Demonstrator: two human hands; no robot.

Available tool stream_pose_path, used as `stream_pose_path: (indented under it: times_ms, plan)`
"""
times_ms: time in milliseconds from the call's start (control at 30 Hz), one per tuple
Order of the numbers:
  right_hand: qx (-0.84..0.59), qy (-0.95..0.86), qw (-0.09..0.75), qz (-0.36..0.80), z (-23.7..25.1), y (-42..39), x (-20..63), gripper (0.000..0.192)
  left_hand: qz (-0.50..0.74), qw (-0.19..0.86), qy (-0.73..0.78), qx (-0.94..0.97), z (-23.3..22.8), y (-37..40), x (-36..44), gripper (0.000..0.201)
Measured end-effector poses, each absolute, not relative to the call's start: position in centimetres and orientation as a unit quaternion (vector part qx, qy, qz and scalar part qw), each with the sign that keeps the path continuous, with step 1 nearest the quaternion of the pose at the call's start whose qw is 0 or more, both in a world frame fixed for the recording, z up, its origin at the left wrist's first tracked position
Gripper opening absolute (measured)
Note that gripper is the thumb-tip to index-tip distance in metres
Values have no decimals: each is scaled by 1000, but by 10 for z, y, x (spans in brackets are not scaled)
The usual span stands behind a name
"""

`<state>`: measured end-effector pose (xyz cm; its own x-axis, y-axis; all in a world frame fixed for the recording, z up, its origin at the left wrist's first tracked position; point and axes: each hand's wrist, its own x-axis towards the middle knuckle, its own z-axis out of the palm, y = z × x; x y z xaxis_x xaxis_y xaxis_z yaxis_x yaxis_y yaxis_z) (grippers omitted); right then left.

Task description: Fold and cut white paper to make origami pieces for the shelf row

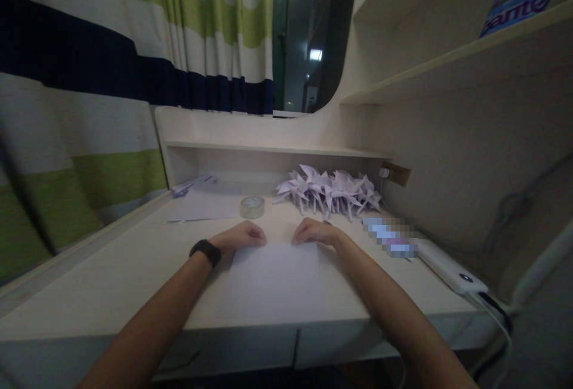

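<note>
A white sheet of paper (275, 284) lies flat on the desk in front of me, its near edge close to the desk's front. At the sheet's far edge, toward the left corner, my left hand (245, 235) has its fingers curled and closed on the paper. My right hand (316, 231) is likewise closed at the right part of that same edge. The fingertips of both hands are partly hidden, and a gap separates the hands. A black band (206, 252) circles my left wrist.
Behind the hands stand a roll of clear tape (252, 207) and a pile of folded paper pinwheels (331, 191). More paper sheets (203, 201) lie at the back left. On the right are a blurred-out phone-like item (391, 237) and a white power strip (450, 266) with cables.
</note>
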<state>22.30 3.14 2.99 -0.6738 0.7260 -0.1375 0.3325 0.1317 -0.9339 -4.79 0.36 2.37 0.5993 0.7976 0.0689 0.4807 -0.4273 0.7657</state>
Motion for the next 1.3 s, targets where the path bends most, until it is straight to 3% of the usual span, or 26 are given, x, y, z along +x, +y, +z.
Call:
stream_pose_path:
  times_ms: [333,767,1033,1300]
  plan:
    - [-382,-693,193,580,31,46,249,17,239,367,429,790,30,1,-63,30]
    - [-370,-667,278,584,26,54,255,20,255,383,444,769,22,9,-71,32]
    - [-381,-715,258,527,23,44,236,29,262,399,453,753,28,3,-67,33]
    - [-405,-678,362,496,26,49,239,31,283,421,428,748,29,4,-69,34]
